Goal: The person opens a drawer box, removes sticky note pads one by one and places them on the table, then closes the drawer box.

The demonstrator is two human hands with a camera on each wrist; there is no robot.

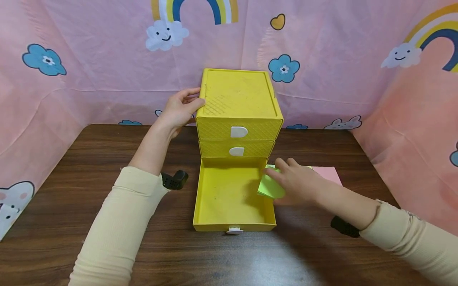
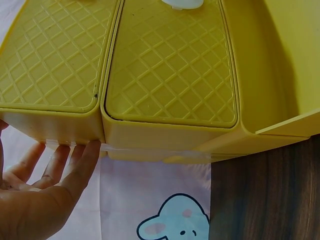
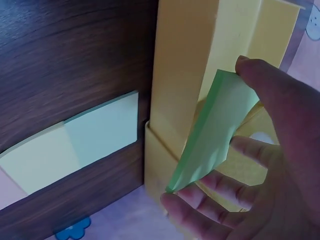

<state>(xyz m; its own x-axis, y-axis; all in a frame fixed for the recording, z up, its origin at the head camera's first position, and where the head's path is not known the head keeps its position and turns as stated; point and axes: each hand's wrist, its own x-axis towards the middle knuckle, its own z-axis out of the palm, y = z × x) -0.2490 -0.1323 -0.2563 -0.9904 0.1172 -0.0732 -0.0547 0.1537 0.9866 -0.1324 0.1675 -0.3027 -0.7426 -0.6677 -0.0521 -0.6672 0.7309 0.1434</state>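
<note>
A yellow drawer unit stands on the table with its bottom drawer pulled out; that drawer's floor is bare. My left hand rests against the unit's left side, its fingers fairly straight and touching the side wall, as the left wrist view shows. Between thumb and fingers, my right hand pinches a green pad of sticky notes by its edges, over the drawer's right wall. In the right wrist view the pad bends slightly.
More sticky note pads lie right of the unit: a pink one, a pale yellow one and a pale blue-green one. Two upper drawers with white handles are closed. Patterned pink cloth hangs behind the wooden table.
</note>
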